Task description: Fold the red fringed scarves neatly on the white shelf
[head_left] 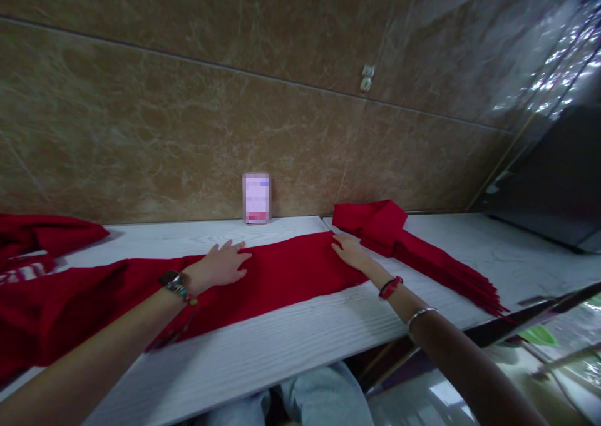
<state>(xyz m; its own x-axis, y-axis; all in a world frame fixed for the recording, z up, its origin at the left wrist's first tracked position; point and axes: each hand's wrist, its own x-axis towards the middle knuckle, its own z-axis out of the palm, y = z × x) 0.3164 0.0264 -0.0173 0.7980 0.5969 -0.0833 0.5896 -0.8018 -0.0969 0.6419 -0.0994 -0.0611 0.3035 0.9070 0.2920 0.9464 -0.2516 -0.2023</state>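
Note:
A long red scarf (291, 266) lies across the white wood-grain table, its middle stretch spread flat. My left hand (220, 264) rests on it with fingers spread, left of that flat stretch. At the right, my right hand (350, 251) lies on the cloth near its bend, fingers stretched out. Just beyond the right hand, the red cloth is folded over itself (375, 218), and a strip with a fringed end (446, 269) runs toward the table's front edge. Further left, the red cloth is bunched and wrinkled (84, 294) beside my left forearm.
Against the brown marbled wall (188, 132) leans a phone (256, 199) with a blurred screen. More red cloth with white marks (51, 235) lies at the far left. A dark box-like object (554, 176) stands at the right end of the white table (263, 341).

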